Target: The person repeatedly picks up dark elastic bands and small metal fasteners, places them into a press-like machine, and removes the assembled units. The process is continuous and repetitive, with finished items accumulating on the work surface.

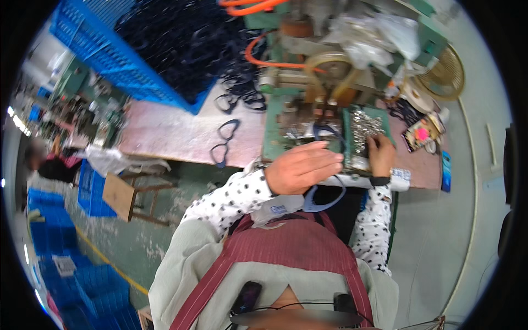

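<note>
- A blue plastic crate stands ahead, leftward of us.
- Our left hand, fingers together, part-covers a blue spectacle frame; its grip we cannot tell.
- Our right hand's thumb and fingertips nearly meet beside silver metal parts.

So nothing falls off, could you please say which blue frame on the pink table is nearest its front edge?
The two-rimmed frame left of the left hand; the other frames lie farther back on the table.
</note>
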The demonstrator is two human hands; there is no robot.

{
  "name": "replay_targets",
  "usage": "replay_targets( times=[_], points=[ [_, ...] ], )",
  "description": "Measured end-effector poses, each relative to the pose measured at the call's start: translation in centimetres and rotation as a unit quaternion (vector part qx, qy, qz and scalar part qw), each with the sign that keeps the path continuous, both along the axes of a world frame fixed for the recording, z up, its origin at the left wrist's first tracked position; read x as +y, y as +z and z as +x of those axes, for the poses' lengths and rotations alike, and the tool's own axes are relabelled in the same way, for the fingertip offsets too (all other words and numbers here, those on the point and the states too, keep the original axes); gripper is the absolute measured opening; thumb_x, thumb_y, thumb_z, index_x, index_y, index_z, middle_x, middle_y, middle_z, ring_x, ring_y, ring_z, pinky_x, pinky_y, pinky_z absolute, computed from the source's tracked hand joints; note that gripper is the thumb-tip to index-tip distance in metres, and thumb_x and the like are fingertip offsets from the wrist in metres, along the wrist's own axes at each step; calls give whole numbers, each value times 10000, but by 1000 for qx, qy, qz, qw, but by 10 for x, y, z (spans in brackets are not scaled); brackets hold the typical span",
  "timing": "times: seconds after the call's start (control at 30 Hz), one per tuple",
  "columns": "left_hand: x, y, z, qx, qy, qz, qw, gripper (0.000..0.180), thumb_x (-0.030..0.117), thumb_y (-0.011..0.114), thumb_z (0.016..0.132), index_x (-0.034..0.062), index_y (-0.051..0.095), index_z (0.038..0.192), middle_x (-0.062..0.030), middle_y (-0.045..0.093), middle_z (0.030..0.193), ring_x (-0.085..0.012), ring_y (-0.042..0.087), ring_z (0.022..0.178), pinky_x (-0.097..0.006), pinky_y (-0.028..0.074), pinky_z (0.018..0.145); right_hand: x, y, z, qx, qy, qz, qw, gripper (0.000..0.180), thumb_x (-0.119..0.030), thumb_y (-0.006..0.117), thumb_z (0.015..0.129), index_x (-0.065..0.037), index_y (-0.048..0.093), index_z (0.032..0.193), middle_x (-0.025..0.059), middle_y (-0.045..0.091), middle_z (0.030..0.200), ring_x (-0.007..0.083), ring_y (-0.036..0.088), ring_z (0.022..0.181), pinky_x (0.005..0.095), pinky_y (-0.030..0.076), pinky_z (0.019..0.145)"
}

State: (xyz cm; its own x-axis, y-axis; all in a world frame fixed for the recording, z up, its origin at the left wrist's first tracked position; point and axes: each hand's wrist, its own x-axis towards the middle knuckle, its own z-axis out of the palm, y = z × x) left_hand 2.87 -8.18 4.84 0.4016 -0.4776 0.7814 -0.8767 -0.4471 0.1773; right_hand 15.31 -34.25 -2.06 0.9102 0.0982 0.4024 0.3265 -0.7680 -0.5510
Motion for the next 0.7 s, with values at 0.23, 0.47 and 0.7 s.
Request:
replay_targets(
  times=[0.23,0.47,0.7],
  points=[
    [76,-79,-12,-1,466,-34,884,353,205,664,821,122,632,1163,-169,551,1287,-378,462,1218,-532,328,1013,12,-13,2,-52,-87,79,992,117,-175,650,842,-73,604,874,155,659,798,371,636,739,453,487,639],
    [164,-156,-21,198,641,74,738,273,257,640,864,78,618,1069,-164,589,1242,-377,528,1082,-516,412,878,9,-13,-4,-108,-73,128,983,101,-116,646,846,-71,583,911,151,653,739,357,642,675,435,495,593],
    [193,-123,-8,56,604,40,794,147,165,544,949,31,574,894,-163,569,754,-367,553,693,-457,428,598,7,-15,-2,-92,-25,164,982,75,-59,624,854,-71,590,920,142,648,714,341,652,648,404,500,577]
  ],
)
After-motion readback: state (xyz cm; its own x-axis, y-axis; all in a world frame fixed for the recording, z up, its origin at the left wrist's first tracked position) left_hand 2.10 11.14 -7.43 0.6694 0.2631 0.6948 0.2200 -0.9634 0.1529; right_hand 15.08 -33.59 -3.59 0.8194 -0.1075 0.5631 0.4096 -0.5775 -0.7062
